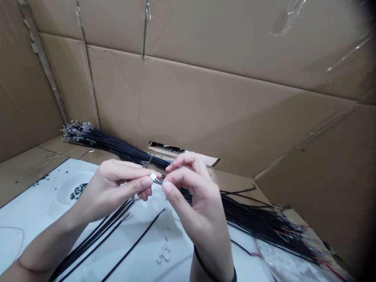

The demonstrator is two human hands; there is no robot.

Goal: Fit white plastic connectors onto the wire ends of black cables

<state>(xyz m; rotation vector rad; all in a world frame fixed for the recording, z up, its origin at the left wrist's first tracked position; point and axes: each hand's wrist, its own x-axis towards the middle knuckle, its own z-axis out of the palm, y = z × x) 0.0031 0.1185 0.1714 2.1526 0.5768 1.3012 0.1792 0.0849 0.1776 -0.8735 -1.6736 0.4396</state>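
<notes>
Between the thumb and forefinger of my left hand (123, 180) is a small white connector housing (153, 176). Thin coloured wires (159, 182) run from its right side to my right hand (190, 188), whose thumb and forefinger pinch them. The other fingers of my right hand are loosely curled. Past the pinch, the wires are hidden behind the right hand. Below the hands, a single black cable (135, 243) with a stripped end lies on the white surface (141, 225). Several more black cables (96, 237) lie under my left forearm.
A long bundle of black cables (117, 145) with frayed wire ends lies along the back cardboard wall (188, 105). Another bundle (252, 219) spreads to the right, near a clear plastic bag (284, 258). Small white connectors (163, 252) lie in front. A round dish (63, 188) holds small dark pieces.
</notes>
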